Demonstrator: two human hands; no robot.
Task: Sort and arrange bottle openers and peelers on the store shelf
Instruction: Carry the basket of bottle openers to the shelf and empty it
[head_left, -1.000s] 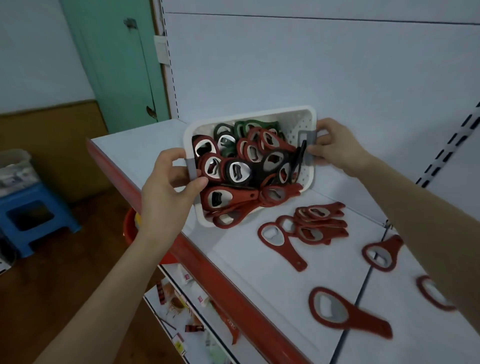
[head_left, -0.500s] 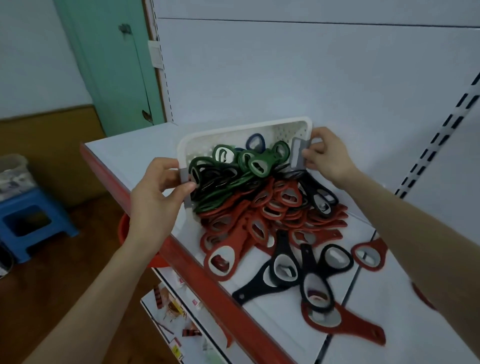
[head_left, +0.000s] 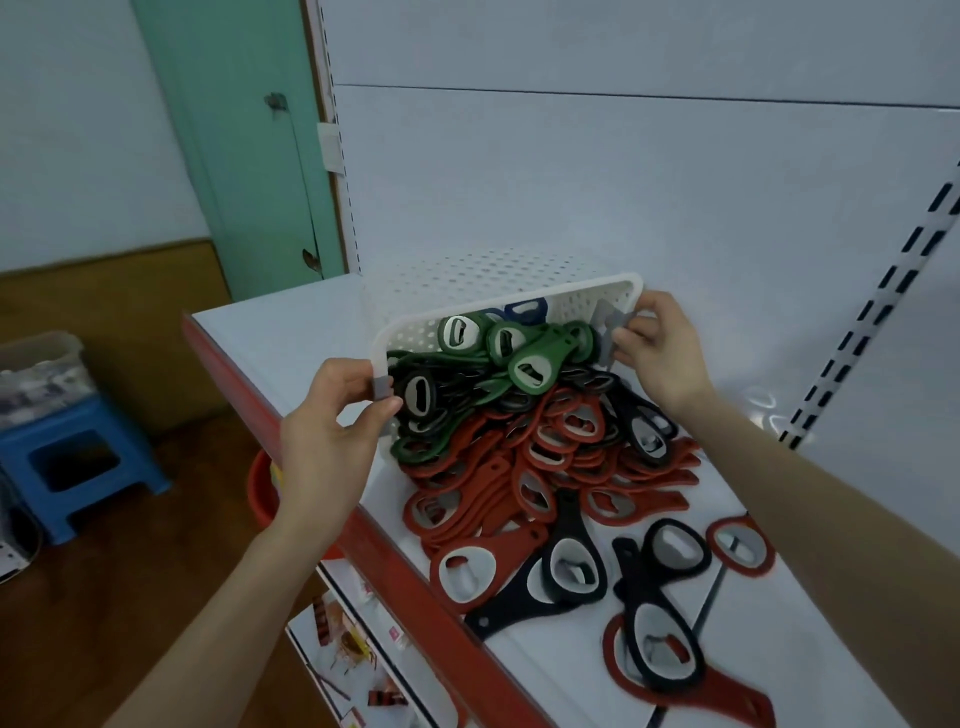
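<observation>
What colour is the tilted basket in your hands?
White basket, perforated with small holes; the head view shows it best.

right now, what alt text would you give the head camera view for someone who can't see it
A person's left hand and right hand grip the rim of a white perforated plastic basket tipped forward on a white store shelf. Red, green and black plastic bottle openers lie heaped from its mouth across the shelf.

Openers (head_left: 545, 467) on the shelf (head_left: 291, 332), before the tipped basket (head_left: 467, 291).
</observation>
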